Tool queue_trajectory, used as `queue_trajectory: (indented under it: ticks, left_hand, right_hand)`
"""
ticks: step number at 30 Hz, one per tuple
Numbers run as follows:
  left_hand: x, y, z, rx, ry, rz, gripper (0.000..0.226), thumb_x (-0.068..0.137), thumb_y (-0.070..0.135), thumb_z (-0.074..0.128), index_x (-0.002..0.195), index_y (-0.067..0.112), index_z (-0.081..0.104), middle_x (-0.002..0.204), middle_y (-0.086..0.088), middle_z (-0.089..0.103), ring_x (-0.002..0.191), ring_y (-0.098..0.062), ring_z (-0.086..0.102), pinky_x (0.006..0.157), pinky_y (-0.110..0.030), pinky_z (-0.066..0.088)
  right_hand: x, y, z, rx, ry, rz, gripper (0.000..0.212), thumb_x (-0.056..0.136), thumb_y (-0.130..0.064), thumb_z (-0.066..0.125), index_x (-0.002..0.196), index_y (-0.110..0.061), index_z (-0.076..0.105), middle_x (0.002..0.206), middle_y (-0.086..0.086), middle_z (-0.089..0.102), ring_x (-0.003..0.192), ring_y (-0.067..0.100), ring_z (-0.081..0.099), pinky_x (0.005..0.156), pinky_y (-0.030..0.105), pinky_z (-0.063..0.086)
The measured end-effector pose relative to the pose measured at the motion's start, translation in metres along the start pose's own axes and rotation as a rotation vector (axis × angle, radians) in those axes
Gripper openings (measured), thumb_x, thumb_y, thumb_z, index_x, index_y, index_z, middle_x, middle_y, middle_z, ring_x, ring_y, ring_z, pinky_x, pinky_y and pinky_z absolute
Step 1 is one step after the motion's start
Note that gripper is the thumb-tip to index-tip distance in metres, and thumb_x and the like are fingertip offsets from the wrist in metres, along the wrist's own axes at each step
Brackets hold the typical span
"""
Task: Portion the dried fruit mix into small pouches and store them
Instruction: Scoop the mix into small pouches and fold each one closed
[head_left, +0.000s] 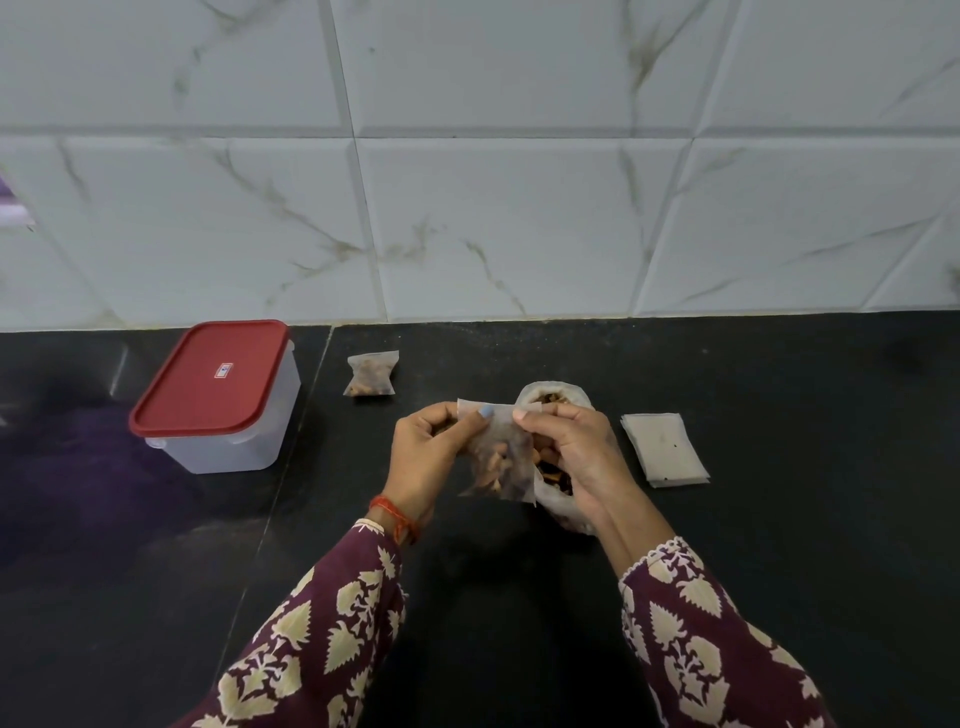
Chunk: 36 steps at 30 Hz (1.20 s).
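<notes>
Both grips, left hand (426, 457) and right hand (576, 457), are pinching the filled pouch's (501, 457) top edge above the surface's middle, over the open fruit bag (558, 402), and any uneven seal is risking pieces spilling out.

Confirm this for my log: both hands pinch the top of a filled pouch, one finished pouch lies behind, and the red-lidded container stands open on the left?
Not quite. In the head view the red-lidded container has its lid on, so it is closed. The rest holds.
</notes>
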<state>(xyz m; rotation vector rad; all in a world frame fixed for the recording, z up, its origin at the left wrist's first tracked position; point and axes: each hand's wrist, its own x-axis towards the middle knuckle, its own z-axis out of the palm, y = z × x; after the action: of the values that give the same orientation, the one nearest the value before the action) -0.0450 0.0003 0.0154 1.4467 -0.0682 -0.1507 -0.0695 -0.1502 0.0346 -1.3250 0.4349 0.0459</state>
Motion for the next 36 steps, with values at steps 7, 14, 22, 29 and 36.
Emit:
queue_trajectory:
  ticks: [7, 14, 22, 29, 36]
  left_hand:
    - [0.0, 0.001, -0.005, -0.04, 0.053, -0.061, 0.011, 0.087, 0.008, 0.063, 0.078, 0.002, 0.068, 0.082, -0.01, 0.069, 0.078, -0.017, 0.065, 0.077, -0.031, 0.054]
    - [-0.001, 0.005, -0.007, -0.111, 0.06, -0.137, 0.013, 0.09, 0.009, 0.059, 0.08, 0.004, 0.067, 0.078, -0.007, 0.067, 0.066, -0.009, 0.067, 0.059, -0.022, 0.055]
    - [-0.002, 0.0, -0.02, -0.085, 0.068, -0.187, 0.016, 0.092, 0.018, 0.059, 0.091, 0.005, 0.067, 0.086, -0.009, 0.067, 0.075, -0.016, 0.066, 0.064, -0.026, 0.058]
    - [-0.005, -0.008, -0.038, -0.193, 0.15, -0.347, 0.014, 0.094, 0.017, 0.055, 0.087, 0.009, 0.064, 0.076, -0.005, 0.068, 0.062, -0.011, 0.067, 0.061, -0.027, 0.058]
    - [-0.004, -0.01, -0.067, -0.123, 0.192, -0.548, 0.025, 0.099, 0.03, 0.047, 0.086, 0.013, 0.06, 0.084, -0.004, 0.065, 0.079, -0.018, 0.061, 0.074, -0.036, 0.05]
  right_hand:
    - [0.002, 0.001, -0.003, -0.048, 0.036, 0.032, 0.013, 0.084, -0.015, 0.07, 0.095, -0.008, 0.072, 0.09, 0.008, 0.072, 0.085, 0.018, 0.066, 0.059, 0.02, 0.051]
    - [0.004, 0.003, 0.002, 0.007, 0.045, 0.073, 0.014, 0.085, -0.01, 0.067, 0.098, -0.008, 0.071, 0.097, 0.01, 0.071, 0.092, 0.019, 0.066, 0.071, 0.023, 0.053]
    - [0.003, 0.011, 0.01, 0.009, -0.067, 0.051, 0.01, 0.093, -0.015, 0.057, 0.094, -0.015, 0.068, 0.094, 0.004, 0.072, 0.089, 0.013, 0.067, 0.07, 0.024, 0.052]
    - [0.0, 0.039, 0.023, -0.071, -0.168, 0.168, 0.032, 0.101, -0.018, 0.044, 0.132, -0.025, 0.049, 0.117, 0.004, 0.065, 0.101, 0.021, 0.066, 0.081, 0.039, 0.055]
    - [0.01, 0.071, 0.053, -0.12, -0.192, 0.277, 0.041, 0.101, -0.022, 0.042, 0.142, -0.021, 0.04, 0.128, 0.008, 0.058, 0.103, 0.023, 0.064, 0.09, 0.043, 0.053]
